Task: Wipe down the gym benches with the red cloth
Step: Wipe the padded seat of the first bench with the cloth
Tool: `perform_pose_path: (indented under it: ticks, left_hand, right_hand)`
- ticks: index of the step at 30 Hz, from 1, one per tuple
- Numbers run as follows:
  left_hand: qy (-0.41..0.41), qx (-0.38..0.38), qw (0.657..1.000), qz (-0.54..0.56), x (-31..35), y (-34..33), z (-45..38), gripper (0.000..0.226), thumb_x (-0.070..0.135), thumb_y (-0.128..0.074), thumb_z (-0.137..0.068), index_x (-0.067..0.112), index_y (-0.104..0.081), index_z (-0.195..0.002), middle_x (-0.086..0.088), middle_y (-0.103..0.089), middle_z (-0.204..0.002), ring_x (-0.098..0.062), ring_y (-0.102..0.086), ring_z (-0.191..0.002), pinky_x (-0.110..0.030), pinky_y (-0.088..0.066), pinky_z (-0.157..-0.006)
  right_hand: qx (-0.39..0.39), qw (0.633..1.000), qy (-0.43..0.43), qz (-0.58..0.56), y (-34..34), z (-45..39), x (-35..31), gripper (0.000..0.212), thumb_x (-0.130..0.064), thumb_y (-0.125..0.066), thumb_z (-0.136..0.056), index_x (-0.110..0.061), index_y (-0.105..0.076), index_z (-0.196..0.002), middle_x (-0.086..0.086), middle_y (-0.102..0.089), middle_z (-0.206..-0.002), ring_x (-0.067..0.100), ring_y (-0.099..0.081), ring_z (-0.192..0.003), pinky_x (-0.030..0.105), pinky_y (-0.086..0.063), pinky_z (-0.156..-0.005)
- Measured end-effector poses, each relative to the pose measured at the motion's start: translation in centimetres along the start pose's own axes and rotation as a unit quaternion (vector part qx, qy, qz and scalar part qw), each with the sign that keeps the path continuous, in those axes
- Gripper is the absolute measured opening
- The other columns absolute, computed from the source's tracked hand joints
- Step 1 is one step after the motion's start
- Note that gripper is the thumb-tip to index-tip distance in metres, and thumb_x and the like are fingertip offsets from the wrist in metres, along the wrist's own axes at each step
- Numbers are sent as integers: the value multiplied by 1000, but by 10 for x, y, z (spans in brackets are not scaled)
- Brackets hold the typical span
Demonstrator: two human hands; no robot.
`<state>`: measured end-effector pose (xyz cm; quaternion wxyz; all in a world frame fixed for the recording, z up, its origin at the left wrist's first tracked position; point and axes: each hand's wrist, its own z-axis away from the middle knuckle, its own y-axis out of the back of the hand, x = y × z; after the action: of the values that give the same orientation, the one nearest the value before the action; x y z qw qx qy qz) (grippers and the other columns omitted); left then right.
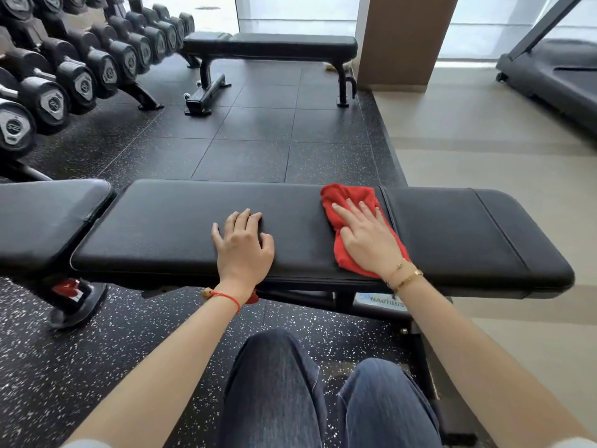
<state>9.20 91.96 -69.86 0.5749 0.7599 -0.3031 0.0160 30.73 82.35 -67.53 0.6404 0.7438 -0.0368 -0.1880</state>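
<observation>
Dumbbell rack [80,66] off to my far left — rows of black weights. Treadmill [555,79] far right, a tan pillar [403,40] between, speckled rubber floor [64,350] under me.

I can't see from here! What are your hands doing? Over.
Right hand flat on red cloth, near bench. Left hand bracing. Nothing blocking.
</observation>
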Motion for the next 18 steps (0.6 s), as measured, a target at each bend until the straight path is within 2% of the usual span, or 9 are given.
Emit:
perform_pose_path:
  ticks: [4, 9, 12, 14, 18]
  left_hand:
    - [1, -3, 1000, -10, 1, -1, 1, 46, 26, -49, -93, 15, -55, -137, -5, -49, -149, -24, -35, -143, -58, -15, -120]
    - [2, -3, 1000, -14, 1, 0, -2, 44, 26, -50, -92, 16, -57, -135, -4, -51, -147, -24, -37, -141, -57, -16, -119]
    - [0, -4, 1000, -12, 0, 1, -2, 44, 26, -51, -92, 15, -57, -135, -5, -51, -147, -25, -36, -141, -56, -16, -119]
    - [-4, -4, 1000, -11, 0, 1, -2, 44, 25, -51, -93, 15, -57, -135, -6, -51, -147, -25, -37, -141, -57, -16, -119]
    - [-7, -2, 1000, -8, 0, 0, -1, 43, 24, -49, -93, 14, -57, -134, -7, -51, -146, -25, -38, -140, -59, -17, -119]
  right_hand:
    - [-17, 998, -64, 14, 0, -43, -18, 55, -29, -30, -101, -28, -18, -155, 6, -10, -164, 29, -8, -151, 46, 2, -122]
    - [-36, 998, 53, 23, -14, -41, -70, 57, -27, -31, -100, -28, -18, -155, 6, -11, -164, 29, -7, -151, 47, 2, -122]
    - [-35, 996, 79, -5, -16, -20, -72, 57, -27, -34, -99, -31, -21, -154, 2, -14, -163, 24, -8, -151, 43, 2, -123]
    - [-17, 998, 61, 14, -15, -6, -59, 57, -28, -33, -98, -30, -22, -154, 2, -17, -163, 23, -11, -151, 42, 0, -123]
    - [38, 994, -41, 99, -4, 19, -10, 60, -32, -22, -94, -25, -25, -154, 6, -23, -161, 28, -19, -148, 45, -6, -121]
